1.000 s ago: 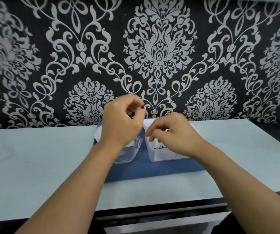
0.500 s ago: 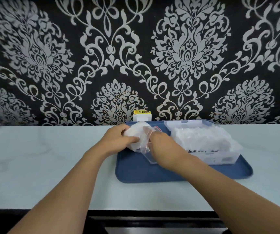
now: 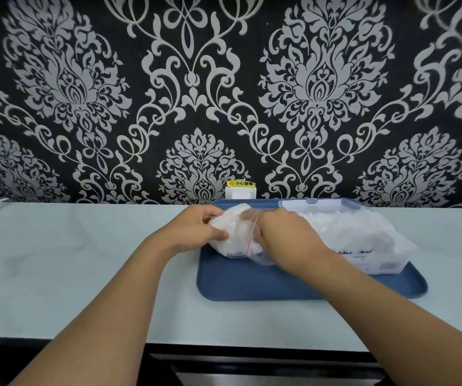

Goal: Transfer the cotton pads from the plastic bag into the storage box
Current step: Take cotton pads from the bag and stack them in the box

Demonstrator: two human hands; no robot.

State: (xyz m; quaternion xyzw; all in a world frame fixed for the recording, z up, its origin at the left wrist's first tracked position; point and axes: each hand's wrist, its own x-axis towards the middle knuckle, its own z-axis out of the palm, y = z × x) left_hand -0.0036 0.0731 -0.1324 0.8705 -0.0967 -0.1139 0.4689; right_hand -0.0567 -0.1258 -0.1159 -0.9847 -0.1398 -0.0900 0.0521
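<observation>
Plastic bag (image 3: 235, 235) of cotton pads rests on the left half of the blue tray (image 3: 252, 282). Left hand (image 3: 193, 229) grips the bag's closed end, steadying it; right hand (image 3: 285, 235) reaches into its mouth, finger posture hidden. Storage box (image 3: 363, 263), heaped white, sits right of the bag, apparently for short transfers.

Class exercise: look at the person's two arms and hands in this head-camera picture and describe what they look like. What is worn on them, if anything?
Both forearms are bare from the bottom edge of the picture to the wrists, with no sleeve in view. The left hand and the right hand are bare too: no gloves. No watch, bracelet or ring shows on the parts that can be seen. No markings show on them.
</observation>
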